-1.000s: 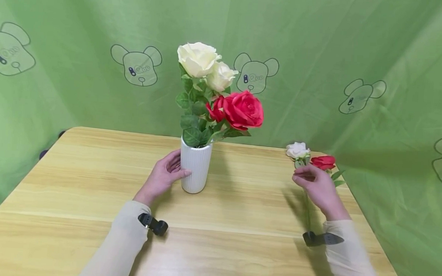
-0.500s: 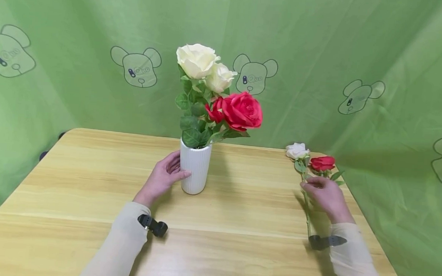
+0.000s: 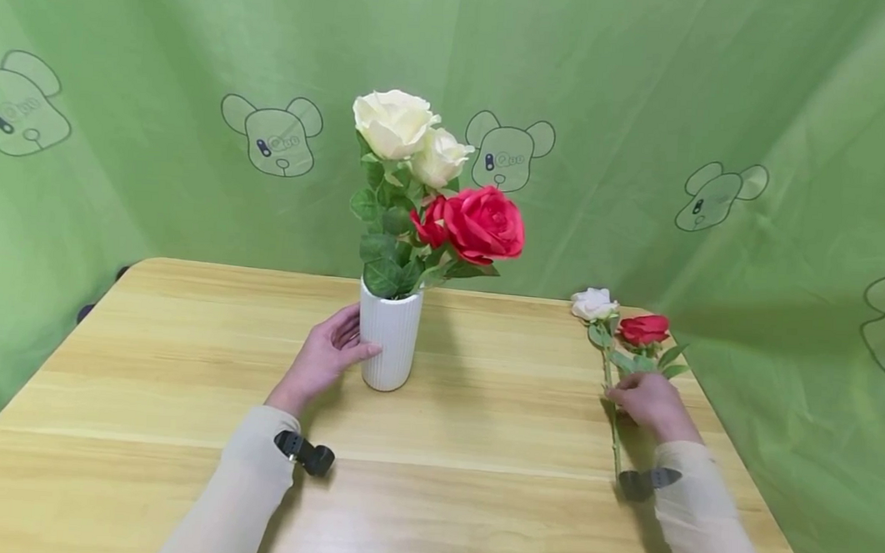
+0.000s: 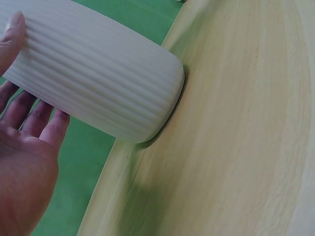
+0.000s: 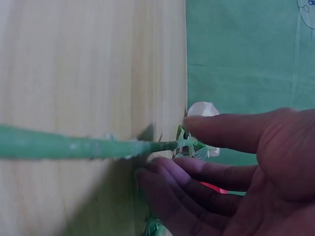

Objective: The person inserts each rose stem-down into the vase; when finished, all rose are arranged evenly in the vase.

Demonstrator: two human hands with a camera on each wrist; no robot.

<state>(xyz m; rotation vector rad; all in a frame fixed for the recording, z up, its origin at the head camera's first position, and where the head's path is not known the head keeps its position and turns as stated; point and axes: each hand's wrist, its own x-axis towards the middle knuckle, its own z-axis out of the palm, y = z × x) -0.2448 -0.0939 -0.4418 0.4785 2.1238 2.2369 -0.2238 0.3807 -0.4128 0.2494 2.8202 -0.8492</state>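
Observation:
My left hand [image 3: 321,358] holds a white ribbed vase [image 3: 394,341] from its left side, thumb in front and fingers behind. The vase stands upright with cream roses [image 3: 394,125] and red roses [image 3: 484,224] in it. At the table's right side, a white rose [image 3: 595,304] lies beside a red rose [image 3: 644,330]. My right hand [image 3: 653,404] is at the white rose's stem [image 3: 616,444]. In the right wrist view, that green stem [image 5: 74,148] passes between the thumb [image 5: 221,130] and the curved fingers, which stand apart.
The wooden table [image 3: 461,495] has its far edge against a green curtain [image 3: 610,85] printed with bear faces. More curtain hangs close along the right edge, near the lying roses. Dark wrist straps [image 3: 305,453] sit over both sleeves.
My right hand has moved down along the white rose's stem, nearer to me, uncovering leaves of both lying roses. The left hand and vase have stayed in place.

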